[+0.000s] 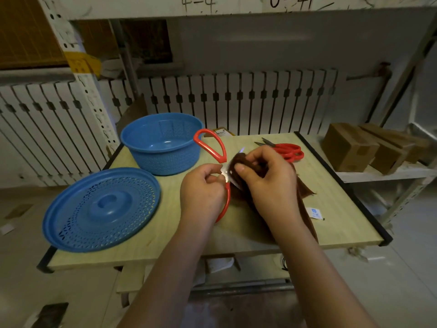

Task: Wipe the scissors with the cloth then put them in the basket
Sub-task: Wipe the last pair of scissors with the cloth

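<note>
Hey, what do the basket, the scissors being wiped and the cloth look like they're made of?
Basket: blue plastic by the look, smooth moulded walls with fine perforations and a slight sheen.
Scissors: red loop handles look like glossy plastic or coating; the blades glint bright, so likely bare metal.
Cloth: dark brown fabric, soft and matte, bunched in the right hand; the fibre cannot be told.

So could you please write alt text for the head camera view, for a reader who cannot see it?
Over a wooden table, the left hand holds open red-handled scissors while the right hand wipes a blade with a brown cloth. A blue basket, its lid and second scissors sit nearby.
</note>
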`<state>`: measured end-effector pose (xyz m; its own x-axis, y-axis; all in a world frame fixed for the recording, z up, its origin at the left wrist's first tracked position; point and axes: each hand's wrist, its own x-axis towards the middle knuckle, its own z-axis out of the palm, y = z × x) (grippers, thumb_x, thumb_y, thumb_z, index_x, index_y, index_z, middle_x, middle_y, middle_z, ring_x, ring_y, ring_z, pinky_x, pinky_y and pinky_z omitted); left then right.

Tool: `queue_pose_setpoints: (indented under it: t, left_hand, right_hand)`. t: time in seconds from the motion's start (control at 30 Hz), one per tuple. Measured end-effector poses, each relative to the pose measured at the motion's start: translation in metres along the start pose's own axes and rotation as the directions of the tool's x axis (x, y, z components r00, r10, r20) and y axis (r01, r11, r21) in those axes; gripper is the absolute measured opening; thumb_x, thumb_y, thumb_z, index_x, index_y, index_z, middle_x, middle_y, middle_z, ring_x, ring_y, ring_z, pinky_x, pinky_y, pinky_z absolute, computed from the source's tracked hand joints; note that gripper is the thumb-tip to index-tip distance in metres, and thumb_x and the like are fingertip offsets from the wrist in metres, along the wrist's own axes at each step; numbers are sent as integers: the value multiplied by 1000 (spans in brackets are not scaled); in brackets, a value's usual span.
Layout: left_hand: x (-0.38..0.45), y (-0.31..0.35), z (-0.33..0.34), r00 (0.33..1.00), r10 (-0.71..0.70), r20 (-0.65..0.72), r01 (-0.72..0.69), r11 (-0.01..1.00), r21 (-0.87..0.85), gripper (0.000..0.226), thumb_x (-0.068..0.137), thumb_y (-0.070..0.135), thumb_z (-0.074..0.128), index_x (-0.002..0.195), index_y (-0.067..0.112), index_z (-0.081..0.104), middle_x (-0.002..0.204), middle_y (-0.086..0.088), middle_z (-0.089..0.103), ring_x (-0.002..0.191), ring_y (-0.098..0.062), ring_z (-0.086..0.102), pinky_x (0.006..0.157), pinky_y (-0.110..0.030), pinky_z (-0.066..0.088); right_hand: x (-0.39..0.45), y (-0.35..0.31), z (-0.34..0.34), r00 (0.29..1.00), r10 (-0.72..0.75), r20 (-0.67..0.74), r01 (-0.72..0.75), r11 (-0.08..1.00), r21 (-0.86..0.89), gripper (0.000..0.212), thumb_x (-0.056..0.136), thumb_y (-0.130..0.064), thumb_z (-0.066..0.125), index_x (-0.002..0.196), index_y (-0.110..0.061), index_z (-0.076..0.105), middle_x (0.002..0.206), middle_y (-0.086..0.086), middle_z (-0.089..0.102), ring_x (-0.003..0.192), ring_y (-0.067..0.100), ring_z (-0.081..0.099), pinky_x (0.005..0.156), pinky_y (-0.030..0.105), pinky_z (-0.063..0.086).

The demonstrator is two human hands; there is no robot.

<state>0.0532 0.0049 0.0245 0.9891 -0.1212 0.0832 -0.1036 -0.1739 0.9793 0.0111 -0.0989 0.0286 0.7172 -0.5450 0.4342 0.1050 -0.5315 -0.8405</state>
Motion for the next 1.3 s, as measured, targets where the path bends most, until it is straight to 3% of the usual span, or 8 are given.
queue_pose_setpoints:
  t: [0.13, 0.43, 0.6, 0.73, 0.9, 1.07, 1.23, 1.3]
  left_hand:
    - [-4, 1, 3, 999, 19, 47, -19, 1000, 3, 30, 85, -2, 55, 92, 22, 73, 53, 12, 51, 53, -7, 44, 51, -19, 36]
    - [-2, 8, -4, 990, -106, 87, 116, 987, -108, 23, 88, 3, 62, 99, 21, 70, 75, 2, 60, 69, -11, 57, 46, -14, 37]
    - [1, 7, -2, 996, -71, 51, 74, 995, -68, 24, 89, 7, 62, 87, 31, 66, 80, 2, 64, 74, -14, 58, 57, -22, 41]
    - [-2, 5, 3, 999, -13, 31, 12, 999, 33, 22, 85, 6, 61, 88, 25, 72, 59, 9, 57, 59, -10, 50, 54, -24, 41]
    - [-5, 1, 1, 1000, -29, 11, 28, 995, 92, 26, 85, 10, 65, 106, 23, 73, 100, -14, 71, 95, -32, 65, 84, -44, 54]
    - [-3, 6, -2, 996, -76, 48, 76, 997, 9, 24, 87, 5, 65, 101, 23, 71, 71, 2, 61, 68, -13, 59, 51, -18, 39]
    - [3, 10, -4, 999, -48, 19, 48, 999, 6, 24, 87, 9, 65, 87, 33, 66, 82, 2, 66, 76, -16, 62, 59, -22, 44]
    - [3, 8, 0, 1000, -14, 21, 14, 1000, 22, 19, 86, 12, 66, 88, 31, 67, 67, 10, 64, 72, -16, 60, 66, -29, 47]
  right_hand:
    - [-1, -2, 12, 999, -34, 21, 36, 997, -70, 18, 79, -10, 74, 82, -15, 57, 85, -6, 55, 75, 4, 51, 64, 16, 43]
    - [9, 6, 0, 992, 63, -105, -58, 997, 52, 14, 83, -16, 72, 87, -19, 59, 88, -9, 61, 86, 5, 58, 76, 22, 51]
    - [3, 1, -3, 998, 36, -61, -33, 998, 46, 16, 84, -16, 71, 90, -21, 58, 93, -8, 60, 86, 3, 58, 72, 16, 49]
    - [-3, -4, 8, 999, -30, 27, 32, 997, -71, 16, 82, -13, 72, 87, -20, 58, 88, -9, 57, 81, 4, 55, 72, 20, 48]
    - [13, 2, 4, 999, 35, -29, -37, 998, -48, 14, 83, -12, 71, 84, -21, 60, 88, -9, 60, 83, 2, 55, 71, 19, 45]
    - [19, 4, -6, 990, 101, -98, -102, 995, -2, 22, 85, -18, 70, 83, -34, 55, 87, -18, 56, 82, -3, 53, 73, 15, 43]
    - [8, -5, -13, 995, 68, -76, -66, 997, 30, 24, 84, -19, 72, 82, -36, 55, 81, -17, 57, 81, -7, 56, 69, 12, 45]
    - [3, -9, -6, 1000, 15, -15, -15, 999, -37, 21, 83, -18, 72, 81, -33, 59, 81, -15, 60, 81, -5, 57, 69, 13, 45]
